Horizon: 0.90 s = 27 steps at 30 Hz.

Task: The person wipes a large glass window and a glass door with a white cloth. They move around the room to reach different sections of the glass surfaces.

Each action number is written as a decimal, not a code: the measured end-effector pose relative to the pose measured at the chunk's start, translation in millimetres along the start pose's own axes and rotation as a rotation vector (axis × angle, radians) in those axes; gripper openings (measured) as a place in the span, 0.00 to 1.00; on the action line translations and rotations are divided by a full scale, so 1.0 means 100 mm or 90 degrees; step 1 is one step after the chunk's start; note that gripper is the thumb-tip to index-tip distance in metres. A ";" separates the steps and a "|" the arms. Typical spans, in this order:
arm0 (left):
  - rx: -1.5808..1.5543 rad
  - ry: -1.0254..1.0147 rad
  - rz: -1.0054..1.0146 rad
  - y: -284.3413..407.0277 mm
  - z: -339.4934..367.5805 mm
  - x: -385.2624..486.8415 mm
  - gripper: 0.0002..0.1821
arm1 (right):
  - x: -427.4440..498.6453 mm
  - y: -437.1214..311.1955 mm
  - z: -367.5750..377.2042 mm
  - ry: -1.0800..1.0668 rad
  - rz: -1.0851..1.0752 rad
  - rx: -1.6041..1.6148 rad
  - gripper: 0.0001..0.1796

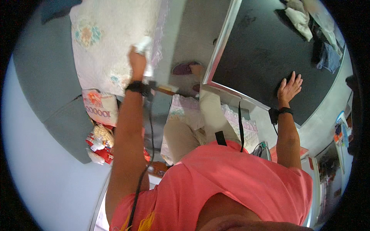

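Note:
My left hand (138, 64) grips a white object (143, 44), blurred, perhaps a folded cloth or tissue, over a pale floral cover (115, 26) on a grey seat. A black band with a small box and cable circles that wrist. Palm down, fingers spread, my right hand (290, 88) rests on the dark top of a table (254, 55) with a light metal-like edge. It holds nothing that shows, and its wrist also wears a black band with a box.
A cushion with a banknote print (99, 106) and several red and clear packets (99, 144) lie at the left. Crumpled cloths (299, 23) and a blue checked cloth (329, 57) are at the table's far right. A purple slipper (183, 68) is on the floor between seat and table.

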State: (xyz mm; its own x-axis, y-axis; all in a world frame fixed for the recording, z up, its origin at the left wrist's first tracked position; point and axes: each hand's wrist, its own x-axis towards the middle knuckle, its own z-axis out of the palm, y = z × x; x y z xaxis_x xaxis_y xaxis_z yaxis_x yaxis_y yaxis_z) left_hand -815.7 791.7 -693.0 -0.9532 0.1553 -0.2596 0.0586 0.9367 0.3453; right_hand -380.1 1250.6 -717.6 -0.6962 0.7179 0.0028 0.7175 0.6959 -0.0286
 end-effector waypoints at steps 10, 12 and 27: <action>0.298 -0.105 -0.046 -1.36 -0.18 0.71 0.35 | 0.41 -0.74 -0.44 -0.093 0.004 -0.133 0.30; 0.280 -0.141 -0.069 -1.33 -0.16 0.72 0.36 | 0.68 -1.38 -0.48 -0.013 -0.246 -0.011 0.29; 0.280 -0.042 -0.026 -1.21 0.11 0.55 0.27 | 1.05 -2.89 0.10 -0.013 0.026 -0.028 0.43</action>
State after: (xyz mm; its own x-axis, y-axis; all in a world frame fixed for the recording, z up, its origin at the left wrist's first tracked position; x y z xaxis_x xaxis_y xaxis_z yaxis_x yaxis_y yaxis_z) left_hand -871.6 690.4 -759.3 -0.9369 0.1219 -0.3276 0.1555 0.9847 -0.0785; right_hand -660.7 1124.4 -718.7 -0.6663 0.7455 -0.0183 0.7453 0.6665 0.0160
